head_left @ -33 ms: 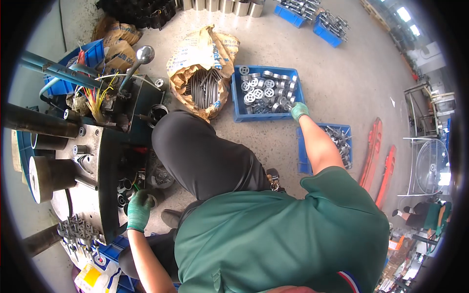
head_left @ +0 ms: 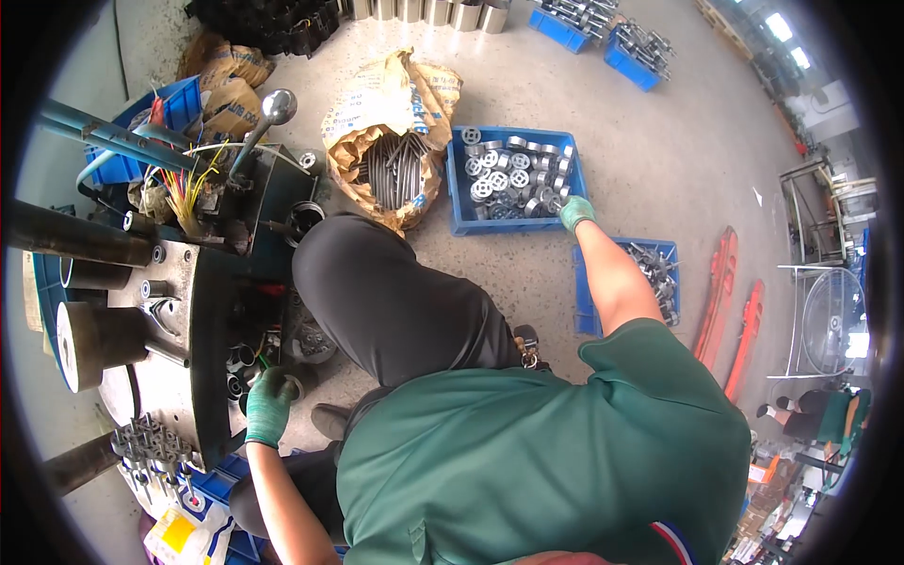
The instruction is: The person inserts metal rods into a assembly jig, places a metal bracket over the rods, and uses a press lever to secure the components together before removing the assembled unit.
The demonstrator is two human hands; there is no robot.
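Observation:
My right hand (head_left: 576, 214), in a green knit glove, reaches to the near right corner of a blue bin (head_left: 513, 226). Its curled fingertips meet the round, spoked metal parts (head_left: 519, 178) heaped inside; what they grip is hidden. My left hand (head_left: 270, 405), gloved alike, is low beside the machine (head_left: 209, 363). Its fingers are bent inward next to a dark cylindrical piece (head_left: 299, 381), and I cannot make out what is in them.
A torn paper sack (head_left: 377, 104) of metal rods stands beyond my knee. Another blue bin (head_left: 589, 306) of metal parts sits under my right forearm. Red forks (head_left: 718, 297) lie at right. A ball-ended lever (head_left: 279, 106) rises from the machine. Finished-looking shafted parts (head_left: 155, 443) stand at lower left.

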